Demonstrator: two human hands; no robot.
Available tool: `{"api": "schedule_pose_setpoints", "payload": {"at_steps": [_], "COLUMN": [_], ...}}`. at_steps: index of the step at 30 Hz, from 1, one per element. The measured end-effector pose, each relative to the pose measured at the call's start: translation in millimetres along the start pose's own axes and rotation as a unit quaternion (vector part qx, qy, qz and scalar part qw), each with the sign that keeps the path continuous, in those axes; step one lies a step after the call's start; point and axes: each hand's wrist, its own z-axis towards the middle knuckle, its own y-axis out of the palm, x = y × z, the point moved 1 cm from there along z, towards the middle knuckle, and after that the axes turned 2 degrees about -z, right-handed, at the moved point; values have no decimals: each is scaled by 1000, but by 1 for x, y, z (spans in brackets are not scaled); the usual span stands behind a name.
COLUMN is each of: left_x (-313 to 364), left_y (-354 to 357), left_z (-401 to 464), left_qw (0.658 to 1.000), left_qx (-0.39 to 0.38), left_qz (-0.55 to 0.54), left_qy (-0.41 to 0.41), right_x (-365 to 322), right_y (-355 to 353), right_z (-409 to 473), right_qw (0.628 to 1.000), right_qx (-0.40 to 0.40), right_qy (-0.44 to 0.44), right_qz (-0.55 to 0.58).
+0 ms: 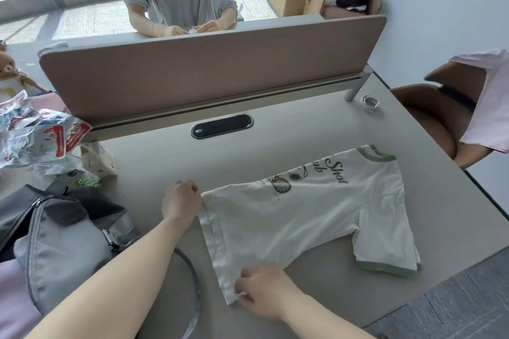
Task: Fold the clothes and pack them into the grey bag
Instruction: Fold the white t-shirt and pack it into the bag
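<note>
A white T-shirt with green trim and a green print lies on the table, folded lengthwise, its collar toward the far right. My left hand pinches the far corner of its hem. My right hand pinches the near corner of the hem. The grey bag sits open at the left, its strap curling across the table between my arms.
A brown desk divider stands across the back, and a person sits behind it. Crumpled plastic bags lie at the left. A pink garment hangs over a brown chair at the right. A white band lies near the divider's leg.
</note>
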Motion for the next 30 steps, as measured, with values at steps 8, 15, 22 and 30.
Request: {"api": "schedule_pose_setpoints", "payload": {"at_steps": [8,15,22,30], "left_x": [76,152,228,266], "left_y": [50,116,175,205], "left_z": [-45,-102,-153,-185], "left_qw": [982,955,947,946], "left_qx": [-106,-213,-288,-312], "left_qz": [-37,-48,-17,0], "left_qy": [151,203,139,91], "right_x": [55,181,252,270], "right_y": [-36,-39,-22,-30], "right_z": [-41,-142,-195,-207], "right_qw": [941,773,687,697], "right_qx": [111,223,183,306], "right_qy": [269,539,661,610], "right_qz": [171,248,240,219]}}
